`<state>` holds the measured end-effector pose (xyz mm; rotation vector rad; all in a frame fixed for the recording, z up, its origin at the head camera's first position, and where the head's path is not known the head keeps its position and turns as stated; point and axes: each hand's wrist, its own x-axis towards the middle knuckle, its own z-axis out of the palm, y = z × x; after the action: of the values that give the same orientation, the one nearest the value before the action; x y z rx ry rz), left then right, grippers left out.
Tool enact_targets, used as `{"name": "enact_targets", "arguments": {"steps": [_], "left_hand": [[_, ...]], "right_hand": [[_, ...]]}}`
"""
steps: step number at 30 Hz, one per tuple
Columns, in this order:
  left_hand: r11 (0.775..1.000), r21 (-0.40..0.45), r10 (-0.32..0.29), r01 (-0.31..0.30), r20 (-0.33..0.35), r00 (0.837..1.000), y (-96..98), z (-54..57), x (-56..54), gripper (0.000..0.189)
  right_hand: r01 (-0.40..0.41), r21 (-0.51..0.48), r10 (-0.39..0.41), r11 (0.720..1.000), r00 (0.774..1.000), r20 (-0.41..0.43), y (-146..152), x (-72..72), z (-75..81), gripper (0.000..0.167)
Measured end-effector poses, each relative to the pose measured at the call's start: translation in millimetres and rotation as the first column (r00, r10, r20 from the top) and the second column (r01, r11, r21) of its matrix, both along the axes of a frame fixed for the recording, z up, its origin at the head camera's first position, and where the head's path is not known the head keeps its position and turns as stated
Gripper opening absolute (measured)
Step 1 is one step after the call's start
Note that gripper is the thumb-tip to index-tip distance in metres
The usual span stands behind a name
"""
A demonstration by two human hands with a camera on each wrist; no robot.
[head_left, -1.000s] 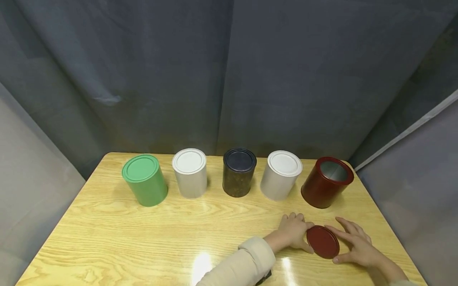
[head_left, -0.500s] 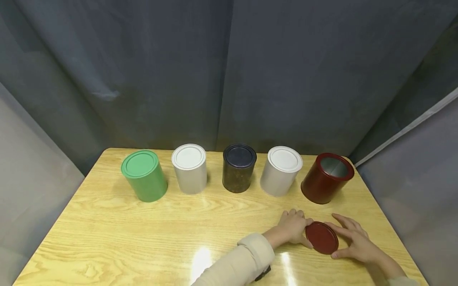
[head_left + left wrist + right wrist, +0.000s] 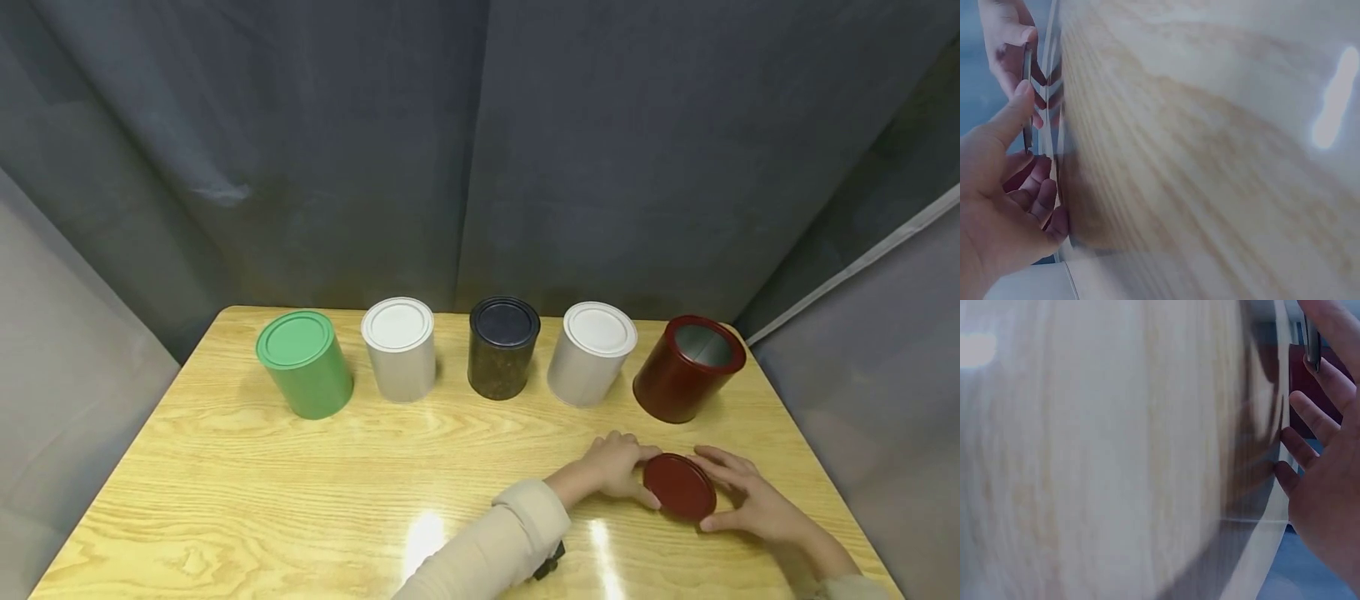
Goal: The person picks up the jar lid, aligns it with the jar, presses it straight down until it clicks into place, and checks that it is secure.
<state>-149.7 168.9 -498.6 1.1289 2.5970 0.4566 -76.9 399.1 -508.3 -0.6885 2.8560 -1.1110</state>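
A round dark red lid (image 3: pixel 679 487) is held between both hands, just above the near right part of the table. My left hand (image 3: pixel 617 468) pinches its left edge between thumb and index finger; the left wrist view shows the lid (image 3: pixel 1027 115) edge-on and apart from the tabletop. On the opposite edge, my right hand (image 3: pixel 753 500) grips with thumb and index finger, its other fingers spread. Beyond the hands stands a dark red can (image 3: pixel 675 383) with an uncovered top and a grey metallic inside. The lid's underside is hidden in the head view.
Along the back of the wooden table (image 3: pixel 300 500) stand a green can (image 3: pixel 311 383), a white can (image 3: pixel 405 371), a black can (image 3: pixel 498 367) and another white can (image 3: pixel 585 371), all lidded. Dark curtains (image 3: pixel 337 167) hang behind.
The head view has tilted down a little, so the cans sit higher in it. Both hands and the lid have shifted slightly away from the body; the grip stays on opposite edges.
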Motion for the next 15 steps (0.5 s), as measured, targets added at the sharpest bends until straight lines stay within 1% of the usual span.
{"name": "enact_targets", "arguments": {"steps": [5, 7, 8, 10, 13, 15], "left_hand": [[0.996, 0.094, -0.011, 0.010, 0.020, 1.000, -3.0, -0.4, -1.8, 0.074], [0.991, 0.133, -0.017, 0.014, 0.020, 1.000, -3.4, 0.6, -3.2, 0.072], [0.989, 0.149, -0.022, 0.020, 0.010, 1.000, -3.2, 1.5, -3.8, 0.071], [0.984, 0.175, -0.031, 0.032, -0.008, 0.999, -2.5, 4.0, -4.9, 0.068], [0.978, 0.203, -0.038, 0.044, -0.032, 0.999, -1.1, 9.4, -6.6, 0.069], [0.976, 0.216, -0.035, 0.040, -0.028, 0.999, 0.0, 13.2, -8.0, 0.070]], "right_hand": [[0.020, -0.030, -0.018, 0.999, 0.998, 0.066, 0, 0.0, 7.7, 0.078], [0.029, -0.043, -0.025, 0.999, 0.995, 0.092, 0, 0.1, 11.3, 0.078], [0.032, -0.049, -0.027, 0.998, 0.995, 0.101, 0, 0.5, 13.0, 0.078], [0.033, -0.058, -0.027, 0.998, 0.995, 0.100, 1, 1.2, 16.1, 0.078], [0.042, -0.079, -0.033, 0.996, 0.993, 0.114, 3, 2.3, 21.6, 0.079], [0.062, -0.087, -0.051, 0.994, 0.991, 0.126, 4, 1.9, 26.0, 0.080]]}}
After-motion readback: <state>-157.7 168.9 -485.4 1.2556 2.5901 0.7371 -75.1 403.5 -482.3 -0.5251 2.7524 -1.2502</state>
